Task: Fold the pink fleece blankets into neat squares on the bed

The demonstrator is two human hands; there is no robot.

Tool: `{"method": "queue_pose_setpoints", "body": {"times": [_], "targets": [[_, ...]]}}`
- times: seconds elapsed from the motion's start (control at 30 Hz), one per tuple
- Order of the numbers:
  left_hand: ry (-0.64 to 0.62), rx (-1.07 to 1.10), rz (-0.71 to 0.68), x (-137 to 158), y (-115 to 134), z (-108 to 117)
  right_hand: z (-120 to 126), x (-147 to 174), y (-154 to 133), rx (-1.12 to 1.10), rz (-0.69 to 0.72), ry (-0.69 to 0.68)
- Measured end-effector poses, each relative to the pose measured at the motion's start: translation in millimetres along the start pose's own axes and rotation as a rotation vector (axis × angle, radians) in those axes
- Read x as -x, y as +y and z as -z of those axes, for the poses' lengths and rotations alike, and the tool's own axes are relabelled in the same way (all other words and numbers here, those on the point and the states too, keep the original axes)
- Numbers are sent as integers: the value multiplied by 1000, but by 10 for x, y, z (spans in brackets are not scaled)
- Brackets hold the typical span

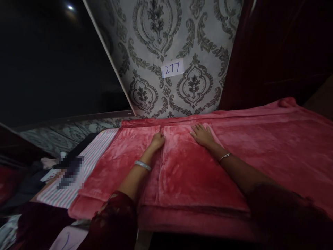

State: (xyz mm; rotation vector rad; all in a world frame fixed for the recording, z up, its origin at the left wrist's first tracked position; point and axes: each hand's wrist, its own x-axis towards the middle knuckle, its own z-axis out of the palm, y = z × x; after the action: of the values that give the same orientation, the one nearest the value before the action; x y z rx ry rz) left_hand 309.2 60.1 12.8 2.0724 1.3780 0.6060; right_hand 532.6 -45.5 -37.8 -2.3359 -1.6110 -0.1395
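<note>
A plush red blanket (192, 173) lies before me, with two folded panels side by side over a wider spread layer. My left hand (157, 141) is closed at the far end of the gap between the panels, gripping the blanket's folded edge; its fingertips are partly hidden. Near the far edge of the right panel, my right hand (202, 135) rests palm down with its fingers spread on the plush. To the left of the left hand lies the other folded panel, and to the right of the right hand the cloth stretches out unfolded.
A striped cloth (97, 147) lies under the blanket's left side. Dark clothes and small items crowd the far left. Behind are a large dark screen (57, 62), patterned wallpaper (161, 90) with a paper label (172, 68), and a dark red panel (275, 52).
</note>
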Motion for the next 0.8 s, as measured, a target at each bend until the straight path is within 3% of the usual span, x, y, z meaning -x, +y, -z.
{"method": "queue_pose_setpoints", "body": {"times": [0.17, 0.33, 0.57, 0.7, 0.8], "targets": [[-22, -97, -43, 247, -57, -2, 109, 163, 18, -26, 19, -46], [-70, -153, -66, 342, -159, -17, 62, 403, 60, 25, 68, -56], [-19, -70, -56, 455, -242, -25, 12, 545, -12, 79, 49, 19], [-12, -5, -32, 492, -190, -25, 118, 545, -44, 65, 47, -16], [-85, 61, -3, 600, -190, 50, 187, 574, 2, -2, 39, -88]]}}
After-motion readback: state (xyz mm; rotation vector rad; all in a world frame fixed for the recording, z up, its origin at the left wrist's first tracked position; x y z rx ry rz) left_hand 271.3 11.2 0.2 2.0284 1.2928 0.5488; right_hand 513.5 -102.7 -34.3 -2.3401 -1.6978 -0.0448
